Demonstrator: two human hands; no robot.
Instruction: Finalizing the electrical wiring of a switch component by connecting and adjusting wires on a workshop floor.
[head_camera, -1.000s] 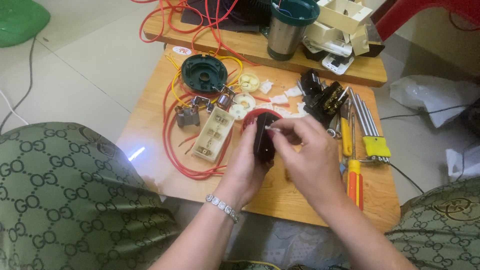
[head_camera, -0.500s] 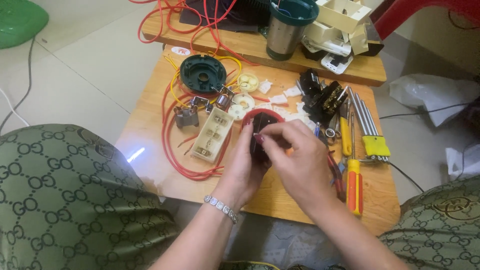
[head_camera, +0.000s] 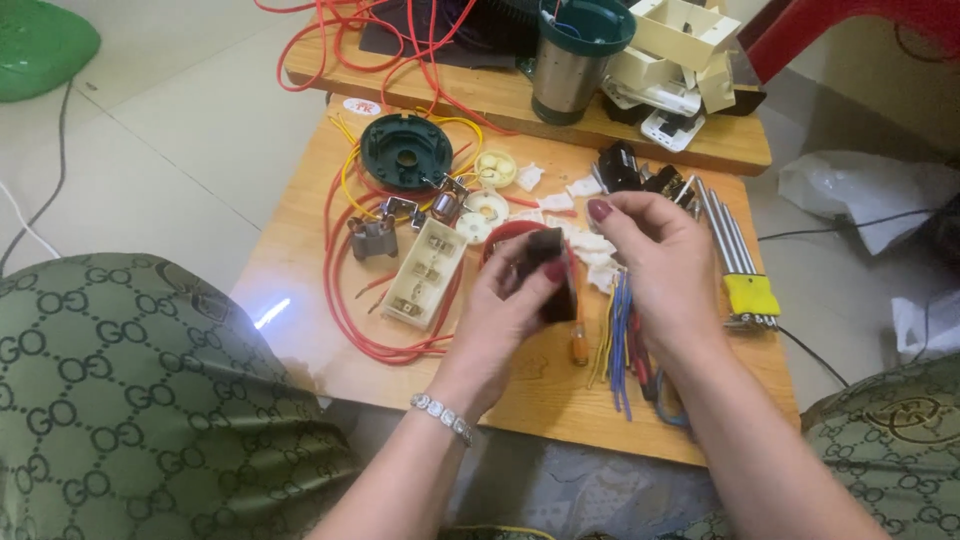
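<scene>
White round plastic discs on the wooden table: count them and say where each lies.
2. One white round plastic disc lies right of the dark green round cover; the other sits just below it. More may hide behind the hands.

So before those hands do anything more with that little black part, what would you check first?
1. Left hand has a firm hold on the black part: ok.
2. Right hand touching the part: cannot tell; its fingers curl just beside it.
3. Part held above the wooden table, not resting on it: ok.
4. Loose coloured wires lie under the right hand, might snag: not ok.
5. Set of hex keys within reach at the right: ok.
</scene>
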